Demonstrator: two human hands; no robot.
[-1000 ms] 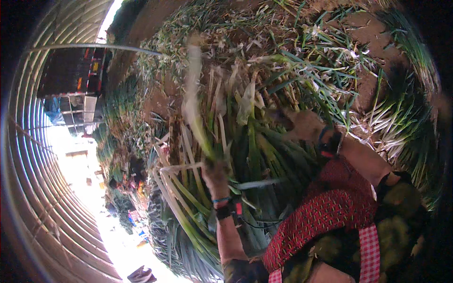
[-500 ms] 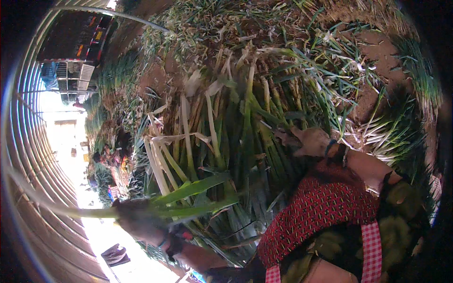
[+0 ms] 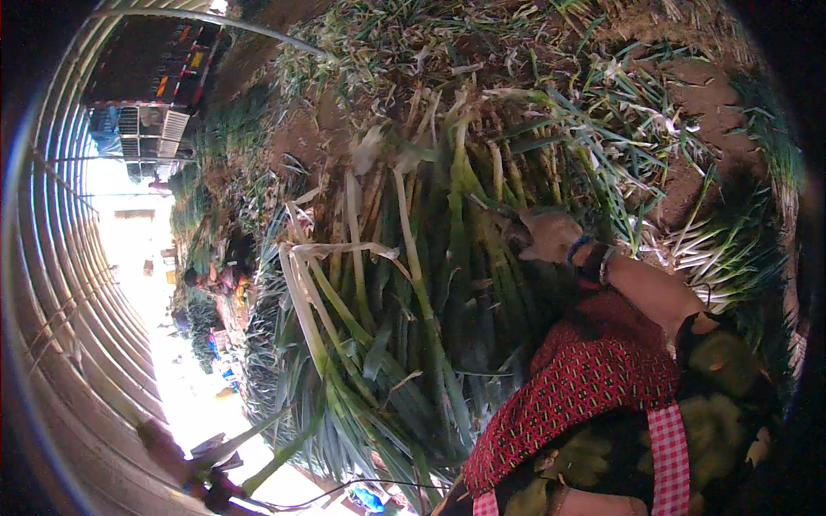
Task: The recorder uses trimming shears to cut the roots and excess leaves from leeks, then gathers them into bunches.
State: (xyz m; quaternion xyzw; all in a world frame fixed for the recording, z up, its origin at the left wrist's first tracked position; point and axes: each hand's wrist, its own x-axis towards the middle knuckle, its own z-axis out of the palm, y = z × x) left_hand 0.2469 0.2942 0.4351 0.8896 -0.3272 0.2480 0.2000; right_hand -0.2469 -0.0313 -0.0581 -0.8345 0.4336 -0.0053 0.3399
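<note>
My left hand (image 3: 168,451) is at the lower left, blurred by motion. It is closed around a green onion (image 3: 274,469) whose leaves stick out to the right. My right hand (image 3: 551,236) is closed, low over a large heap of green onions (image 3: 422,284) in front of me. A thin pale tip pokes out ahead of its fingers, too small to name. Bent, whitish stalks (image 3: 301,301) lie on the heap's left side, with green leaves trailing toward me.
Trimmed leaves (image 3: 404,52) litter the soil beyond the heap. A white-stemmed onion bunch (image 3: 710,258) lies right. Another person (image 3: 219,275) is at the left, near a parked truck (image 3: 151,60). A curved ribbed wall (image 3: 69,301) bounds the left; a pole (image 3: 215,26) crosses the upper left.
My left hand has swung down and left, away from the heap, with the green onion in it. My right hand has shifted slightly up and left. The view has shifted a little.
</note>
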